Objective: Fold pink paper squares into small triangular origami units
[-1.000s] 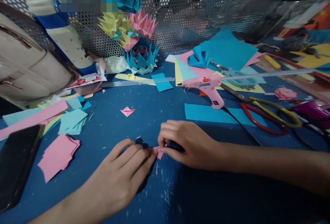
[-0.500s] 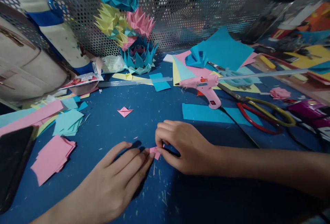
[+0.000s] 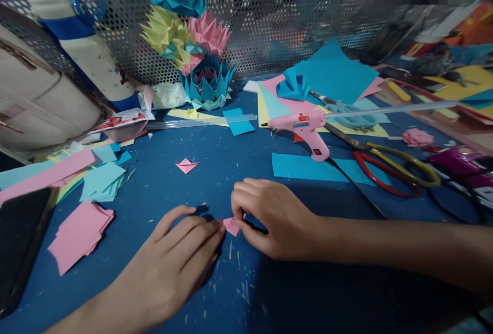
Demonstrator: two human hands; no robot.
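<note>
A small folded piece of pink paper (image 3: 231, 227) lies on the blue tabletop between my two hands. Its left corner is held under the fingertips of my left hand (image 3: 181, 257), whose index finger is stretched a little apart. On the other side, my right hand (image 3: 275, 218) has curled fingers, with thumb and forefinger pinching the paper's right end; part of the paper is hidden there. Farther back lies a finished-looking folded pink paper piece (image 3: 187, 165). To the left of my left hand is a stack of pink paper pieces (image 3: 80, 235).
Left are a phone (image 3: 23, 247), light-blue paper pieces (image 3: 102, 181) and a white-and-blue bottle (image 3: 92, 57). Folded paper flowers (image 3: 208, 82) stand behind. At right lie a pink glue gun (image 3: 304, 123), a blue paper strip (image 3: 308, 169) and scissors with red and yellow handles (image 3: 385, 162).
The pink paper's near flap now looks flatter and more pointed. My left fingers have shifted very slightly; my right hand stays almost in place.
</note>
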